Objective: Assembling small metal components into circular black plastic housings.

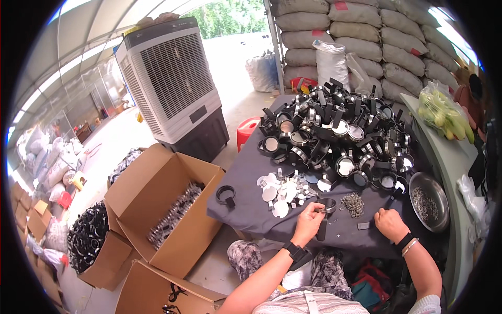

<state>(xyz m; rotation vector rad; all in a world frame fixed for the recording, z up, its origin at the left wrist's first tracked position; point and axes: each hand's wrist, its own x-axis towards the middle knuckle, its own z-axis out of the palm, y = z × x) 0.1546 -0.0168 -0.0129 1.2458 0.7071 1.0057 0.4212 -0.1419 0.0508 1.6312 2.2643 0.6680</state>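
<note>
2 hands: L hand (308,219) pinching black ring part (327,205), R hand (388,222) curled, grip unclear

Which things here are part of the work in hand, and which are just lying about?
In use:
left hand holding a black ring piece
right hand on the grey cloth
round discs
small metal bits
metal bowl
pile of finished pieces

Lying about:
air cooler
stacked sacks
bag of fruit
red stool

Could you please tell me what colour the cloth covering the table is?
The cloth is dark grey, seen best in the head view.
</note>
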